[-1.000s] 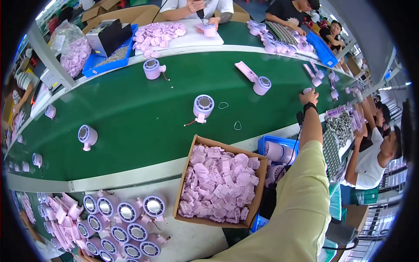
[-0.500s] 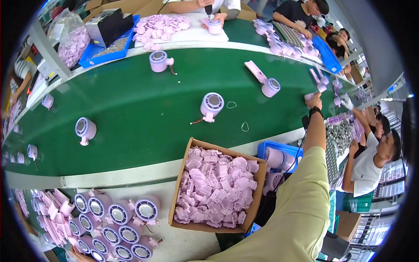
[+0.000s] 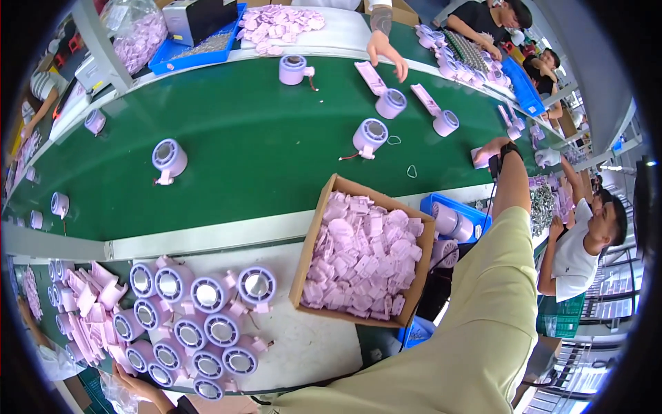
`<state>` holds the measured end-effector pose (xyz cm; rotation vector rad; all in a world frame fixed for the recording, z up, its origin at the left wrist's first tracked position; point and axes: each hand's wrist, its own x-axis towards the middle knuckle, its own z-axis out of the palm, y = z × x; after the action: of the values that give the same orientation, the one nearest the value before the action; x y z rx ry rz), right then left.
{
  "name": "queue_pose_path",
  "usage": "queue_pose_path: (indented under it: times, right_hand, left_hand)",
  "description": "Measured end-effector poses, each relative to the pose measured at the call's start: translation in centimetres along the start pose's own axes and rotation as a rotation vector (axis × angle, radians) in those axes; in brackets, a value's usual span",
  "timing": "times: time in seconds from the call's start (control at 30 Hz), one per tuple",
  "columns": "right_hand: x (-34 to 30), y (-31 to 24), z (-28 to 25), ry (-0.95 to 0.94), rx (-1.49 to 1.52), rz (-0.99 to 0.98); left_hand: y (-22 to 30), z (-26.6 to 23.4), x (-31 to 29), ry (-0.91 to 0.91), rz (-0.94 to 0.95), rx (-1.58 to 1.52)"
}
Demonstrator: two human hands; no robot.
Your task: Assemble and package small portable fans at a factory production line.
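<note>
My right hand (image 3: 491, 149) is stretched out over the far right of the green belt (image 3: 255, 159). Its fingers are closed around a lilac plastic part (image 3: 477, 158), mostly covered by the hand. Past it lie lilac fan heads, one of them a fan head (image 3: 514, 132) with a handle shell. At the lower left, my left hand (image 3: 136, 386) has its fingers extended beside a cluster of round lilac fan heads (image 3: 208, 294) on the white tabletop. Its fingertips are near the cluster's lower left edge; whether they touch it I cannot tell.
A cardboard box (image 3: 303, 276) of lilac pieces stands between my arms, beside a blue bin (image 3: 429, 200). Several fan heads (image 3: 169, 157) are spread along the belt. Opposite, a co-worker's hand (image 3: 386, 52) reaches over it. A gloved hand (image 3: 548, 157) is at right.
The view has shifted, with belt items appearing farther right. Opposite, the co-worker's hand has left the screwdriver and fan head; a fan head with handle shell now lies below it. More of my left hand shows.
</note>
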<state>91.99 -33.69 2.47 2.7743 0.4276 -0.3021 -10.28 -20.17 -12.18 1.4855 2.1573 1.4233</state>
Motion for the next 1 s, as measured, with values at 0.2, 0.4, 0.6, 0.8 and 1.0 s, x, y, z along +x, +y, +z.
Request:
queue_pose_path:
  times: [0.2,0.4,0.6,0.8,1.0]
  right_hand:
    - [-6.2,-6.4,-2.1,-0.169,-0.178,-0.067]
    - [-14.4,-14.4,-4.0,-0.323,-0.354,-0.132]
    - [-15.1,-19.6,-1.4,-0.142,-0.263,-0.56]
    - [-19.2,-20.5,-1.0,-0.235,0.357,-0.655]
    - [-20.7,-21.4,0.1,-0.101,0.533,-0.581]
  left_hand:
    - [-0.4,0.2,-0.5,0.008,0.049,-0.133]
    - [2.6,0.9,-1.3,0.044,-0.012,-0.232]
    - [4.1,1.0,-1.8,0.036,-0.01,-0.205]
    - [6.0,1.1,-2.2,0.028,0.031,-0.158]
    - [6.2,0.7,-2.5,0.058,0.001,-0.107]
